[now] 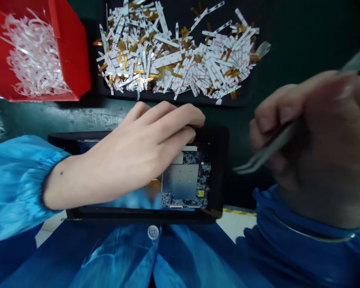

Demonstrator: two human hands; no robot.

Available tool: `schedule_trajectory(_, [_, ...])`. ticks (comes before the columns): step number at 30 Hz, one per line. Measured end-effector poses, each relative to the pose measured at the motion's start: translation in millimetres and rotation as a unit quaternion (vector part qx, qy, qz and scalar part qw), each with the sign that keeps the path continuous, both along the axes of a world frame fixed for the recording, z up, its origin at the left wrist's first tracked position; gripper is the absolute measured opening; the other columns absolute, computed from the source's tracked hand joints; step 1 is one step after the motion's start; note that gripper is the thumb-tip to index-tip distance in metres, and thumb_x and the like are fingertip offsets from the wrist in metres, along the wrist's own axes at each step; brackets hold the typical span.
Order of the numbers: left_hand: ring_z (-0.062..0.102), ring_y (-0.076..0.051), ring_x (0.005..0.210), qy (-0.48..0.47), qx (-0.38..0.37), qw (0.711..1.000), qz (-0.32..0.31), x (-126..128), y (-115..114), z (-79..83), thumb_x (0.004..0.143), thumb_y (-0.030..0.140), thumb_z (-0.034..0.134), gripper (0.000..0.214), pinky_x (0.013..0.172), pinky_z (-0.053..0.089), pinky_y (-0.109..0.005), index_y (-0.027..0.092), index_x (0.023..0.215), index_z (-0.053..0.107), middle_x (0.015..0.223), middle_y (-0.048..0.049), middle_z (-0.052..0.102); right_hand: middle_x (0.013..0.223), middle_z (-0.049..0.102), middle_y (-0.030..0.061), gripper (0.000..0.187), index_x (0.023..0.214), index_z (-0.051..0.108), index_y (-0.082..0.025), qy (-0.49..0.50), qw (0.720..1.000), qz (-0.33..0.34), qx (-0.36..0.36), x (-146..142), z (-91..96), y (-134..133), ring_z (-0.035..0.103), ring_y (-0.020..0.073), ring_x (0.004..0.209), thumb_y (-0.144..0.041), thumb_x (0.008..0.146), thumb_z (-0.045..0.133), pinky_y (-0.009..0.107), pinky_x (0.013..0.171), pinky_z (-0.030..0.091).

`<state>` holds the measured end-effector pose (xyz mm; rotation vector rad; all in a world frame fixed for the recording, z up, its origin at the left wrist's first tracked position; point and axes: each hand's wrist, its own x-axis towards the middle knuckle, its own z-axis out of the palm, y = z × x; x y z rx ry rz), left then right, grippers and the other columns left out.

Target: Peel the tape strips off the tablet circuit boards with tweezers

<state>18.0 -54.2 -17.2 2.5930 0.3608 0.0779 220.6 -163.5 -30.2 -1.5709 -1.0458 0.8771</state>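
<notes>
My left hand [151,140] reaches across a black tablet-like device, its fingers bent and pressed together near the upper edge. The fingertips are partly hidden, and I cannot make out what they pinch, if anything. Beneath and beside it, a circuit board [180,182] with a metal shield shows in the device, which lies in a black frame [217,176]. On the right, my right hand [315,128] is blurred by motion and closed around metal tweezers [267,154]. The tweezers' tips point left, apart from the frame.
A black tray [180,99] beyond the device holds a heap of white strips and amber flex pieces [174,56]. To the far left, a red bin [76,60] contains curled white strips [37,56]. The table [291,40] is dark green.
</notes>
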Motion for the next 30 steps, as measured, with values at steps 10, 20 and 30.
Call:
schedule_trajectory(10, [0.061,-0.024,0.12,-0.028,-0.015,1.0,-0.004,-2,-5,-5.7,0.104,0.027,0.039,0.028,0.086,0.049,-0.039,0.025,0.118,0.063,0.126,-0.0043,0.067,0.068,0.066,-0.0072,0.034,0.099,0.051,-0.028,0.106,0.993,0.027,-0.044,-2,-1.6,4,0.071,0.0155,0.058,-0.015,0.08,0.076,0.025,0.046,0.058])
schedule_trajectory(20, [0.065,-0.019,0.109,-0.027,-0.04,0.998,0.042,-1,-5,-2.2,0.103,0.031,0.046,0.023,0.081,0.05,-0.031,0.027,0.121,0.058,0.12,0.001,0.065,0.075,0.069,-0.0051,0.033,0.091,0.049,-0.024,0.11,0.992,0.038,-0.045,-3,-4.1,7,0.07,0.0136,0.054,-0.016,0.077,0.079,0.023,0.044,0.058])
schedule_trajectory(30, [0.062,-0.02,0.115,-0.065,0.184,0.976,-0.098,-22,-12,-1.6,0.099,0.016,0.053,0.025,0.092,0.049,-0.037,0.017,0.122,0.063,0.123,0.0007,0.07,0.074,0.066,-0.0053,0.032,0.094,0.047,-0.024,0.052,0.998,0.031,-0.021,-3,-6.7,4,0.07,0.0146,0.058,-0.017,0.08,0.076,0.024,0.041,0.058])
